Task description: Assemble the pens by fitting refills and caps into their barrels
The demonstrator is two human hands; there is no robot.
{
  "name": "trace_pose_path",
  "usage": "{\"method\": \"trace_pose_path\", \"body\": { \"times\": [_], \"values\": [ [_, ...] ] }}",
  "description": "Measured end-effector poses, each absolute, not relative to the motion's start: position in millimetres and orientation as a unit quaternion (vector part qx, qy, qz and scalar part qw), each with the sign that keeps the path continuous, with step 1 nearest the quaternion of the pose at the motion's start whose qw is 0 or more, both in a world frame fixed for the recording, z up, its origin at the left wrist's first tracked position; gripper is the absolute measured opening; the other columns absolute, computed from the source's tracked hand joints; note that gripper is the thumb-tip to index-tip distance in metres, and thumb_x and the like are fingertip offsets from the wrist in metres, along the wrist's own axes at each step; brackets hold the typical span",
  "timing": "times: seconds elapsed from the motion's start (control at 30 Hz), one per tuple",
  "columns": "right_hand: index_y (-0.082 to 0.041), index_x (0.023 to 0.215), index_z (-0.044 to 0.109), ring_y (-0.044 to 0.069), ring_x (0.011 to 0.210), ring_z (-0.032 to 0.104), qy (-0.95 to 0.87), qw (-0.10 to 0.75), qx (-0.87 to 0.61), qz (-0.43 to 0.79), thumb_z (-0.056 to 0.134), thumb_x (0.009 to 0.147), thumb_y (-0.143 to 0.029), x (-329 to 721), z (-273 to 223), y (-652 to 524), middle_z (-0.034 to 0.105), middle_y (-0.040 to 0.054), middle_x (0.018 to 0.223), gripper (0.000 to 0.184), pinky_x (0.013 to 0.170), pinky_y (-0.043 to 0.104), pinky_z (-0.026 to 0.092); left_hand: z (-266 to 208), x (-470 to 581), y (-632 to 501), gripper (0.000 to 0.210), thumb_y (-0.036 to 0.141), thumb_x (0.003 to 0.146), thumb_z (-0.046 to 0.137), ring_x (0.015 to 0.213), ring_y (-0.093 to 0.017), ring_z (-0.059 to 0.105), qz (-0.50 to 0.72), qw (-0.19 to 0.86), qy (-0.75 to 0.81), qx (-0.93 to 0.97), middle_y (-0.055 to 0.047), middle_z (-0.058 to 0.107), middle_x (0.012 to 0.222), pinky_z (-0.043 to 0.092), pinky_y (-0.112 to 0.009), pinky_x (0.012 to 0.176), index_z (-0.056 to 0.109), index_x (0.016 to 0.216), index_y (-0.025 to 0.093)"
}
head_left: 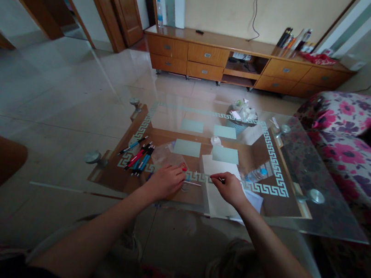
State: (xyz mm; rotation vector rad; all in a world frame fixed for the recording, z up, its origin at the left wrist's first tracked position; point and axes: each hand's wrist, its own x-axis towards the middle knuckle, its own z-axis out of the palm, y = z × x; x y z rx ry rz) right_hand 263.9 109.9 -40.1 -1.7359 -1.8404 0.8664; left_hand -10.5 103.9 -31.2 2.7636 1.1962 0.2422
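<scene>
The fingers of my right hand (pixel 231 190) are pinching together on a small dark piece (pixel 222 180), which is too small for me to name. The fingers of my left hand (pixel 166 182) are bending downward, and their tips are reaching a red piece (pixel 183 168); the thumb is hiding, so I cannot tell if they are gripping it. Between my two hands, a thin pale rod (pixel 193 184) is lying on the glass tabletop (pixel 336 222), pointing sideways.

Just beyond my left hand, a clear plastic bag (pixel 165 153) is spreading out. To the left of it, a bunch of red and blue pens (pixel 139 157) is lying, some of them crossing over the others. Below my right hand, a white box-like thing (pixel 215 194) is showing, and to the right of it a plastic bottle (pixel 255 174) is lying on its side; I cannot tell if these two are resting on the glass or under it.

Behind the far edge, a full waste basket (pixel 238 127) is standing, and farther away a wooden cabinet (pixel 207 55) is running along the wall.
</scene>
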Motion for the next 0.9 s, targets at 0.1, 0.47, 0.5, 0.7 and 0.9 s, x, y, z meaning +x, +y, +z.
{"method": "trace_pose_path", "body": {
  "times": [0.1,0.47,0.5,0.7,0.9],
  "values": [
    [-0.024,0.09,0.079,0.021,0.076,0.067,-0.683,0.217,-0.626,0.308,0.065,0.082,-0.026,258.1,-40.1,108.5,0.076,0.0059,0.088,0.016,0.074,0.032,0.048,-32.0,-9.3,102.3,0.013,0.023,0.094,0.051,0.097,-0.023,0.058,0.073,0.045,0.392,0.916,-0.009,0.065,0.101,0.043,-0.038,0.086,0.063,0.091,0.019],
    [-0.021,0.098,0.077,0.018,0.079,0.063,-0.733,0.24,-0.584,0.253,0.07,0.079,-0.018,257.3,-50.2,107.6,0.069,0.0062,0.089,0.02,0.077,0.029,0.047,-34.7,-8.5,100.2,0.01,0.02,0.092,0.054,0.096,-0.023,0.059,0.088,0.064,0.386,0.916,-0.008,0.065,0.094,0.041,-0.036,0.084,0.064,0.092,0.019],
    [-0.021,0.102,0.075,0.018,0.08,0.063,-0.734,0.236,-0.584,0.255,0.07,0.078,-0.017,257.4,-50.4,107.9,0.069,0.0059,0.09,0.025,0.077,0.028,0.047,-34.9,-8.4,100.4,0.01,0.02,0.091,0.055,0.095,-0.023,0.059,0.086,0.063,0.387,0.916,-0.008,0.065,0.094,0.041,-0.036,0.084,0.064,0.092,0.019],
    [-0.019,0.109,0.069,0.017,0.082,0.063,-0.739,0.213,-0.585,0.257,0.067,0.077,-0.012,258.9,-51.6,109.5,0.069,0.0034,0.09,0.032,0.08,0.027,0.046,-34.9,-9.0,101.2,0.013,0.023,0.093,0.053,0.094,-0.022,0.059,0.068,0.047,0.379,0.922,-0.008,0.065,0.096,0.041,-0.036,0.084,0.065,0.095,0.02],
    [-0.019,0.103,0.07,0.016,0.08,0.061,-0.75,0.214,-0.581,0.233,0.063,0.084,-0.018,256.1,-49.1,108.8,0.064,0.0041,0.089,0.02,0.078,0.027,0.046,-36.9,-8.5,100.6,0.014,0.024,0.094,0.052,0.095,-0.022,0.06,0.057,0.036,0.374,0.925,-0.007,0.066,0.095,0.04,-0.036,0.084,0.065,0.095,0.02]
  ]
}}
